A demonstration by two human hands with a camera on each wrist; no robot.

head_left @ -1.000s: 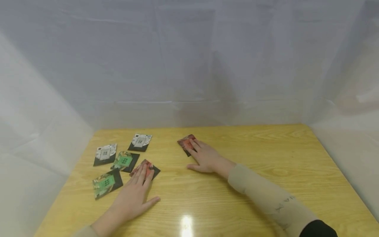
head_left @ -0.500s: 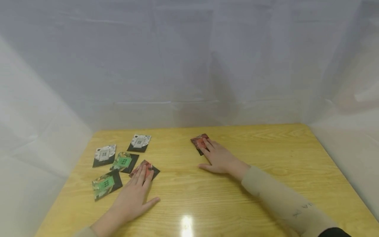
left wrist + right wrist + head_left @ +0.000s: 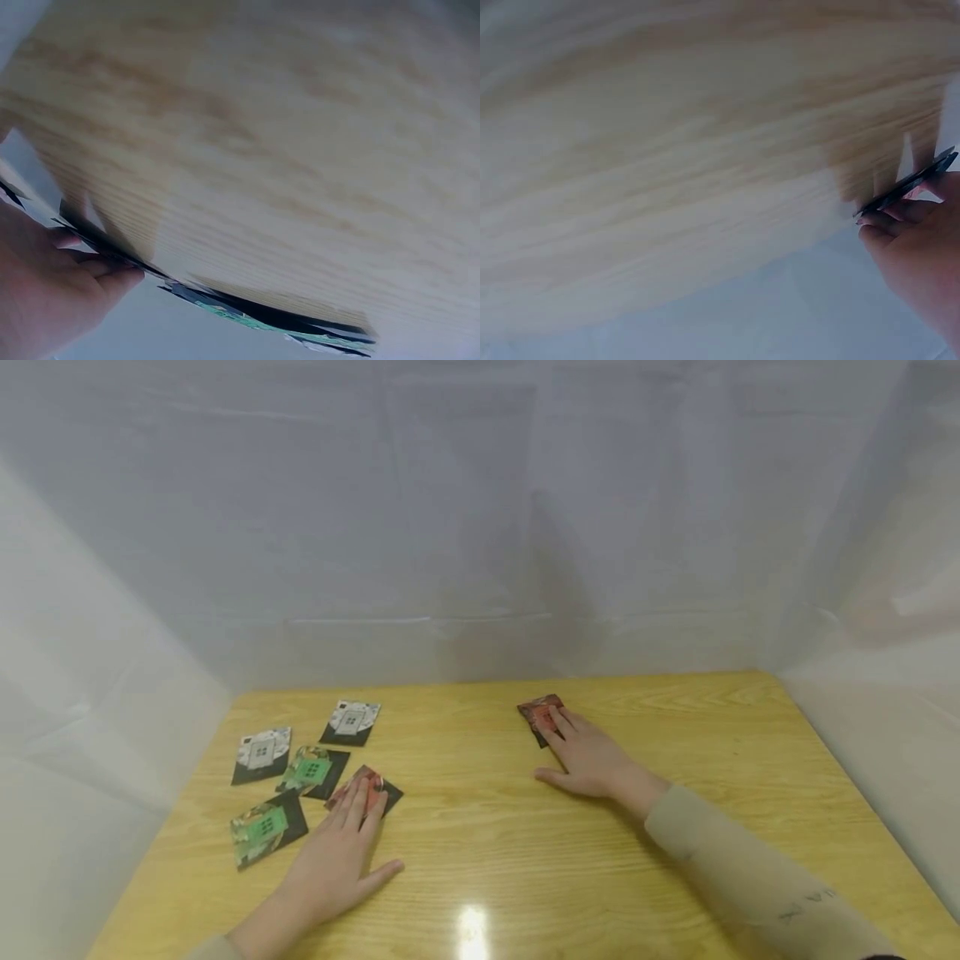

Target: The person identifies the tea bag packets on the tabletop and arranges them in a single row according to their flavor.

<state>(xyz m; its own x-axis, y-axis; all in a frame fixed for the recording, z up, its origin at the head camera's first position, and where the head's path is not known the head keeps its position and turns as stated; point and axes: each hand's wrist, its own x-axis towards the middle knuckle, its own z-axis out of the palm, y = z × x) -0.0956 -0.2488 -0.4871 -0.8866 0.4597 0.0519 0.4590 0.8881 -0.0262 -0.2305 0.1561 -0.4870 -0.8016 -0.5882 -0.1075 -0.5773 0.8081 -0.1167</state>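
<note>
My left hand (image 3: 334,860) lies with straight fingers on a red-and-black flat packet (image 3: 393,795), covering much of it. Farther right, the straight fingers of my right hand (image 3: 588,758) press on a second red-and-black packet (image 3: 532,714) near the back of the table. In the left wrist view the fingertips of the left hand (image 3: 60,289) meet a dark, thin edge. The right wrist view has the right hand (image 3: 922,244) at the dark edge of its packet (image 3: 904,191), seen nearly side-on. Both thumbs stick out to the side on the wood.
Left of the left hand lie two green packets (image 3: 312,768) with black ends, corners close together. Behind them are a white-and-black packet (image 3: 351,722) and another white packet (image 3: 262,753). White sheeting (image 3: 480,527) surrounds the yellow wooden table (image 3: 480,877) at the back and sides.
My right hand has slid the red packet to the right along the back part of the table. The left hand and the other packets keep their places.
</note>
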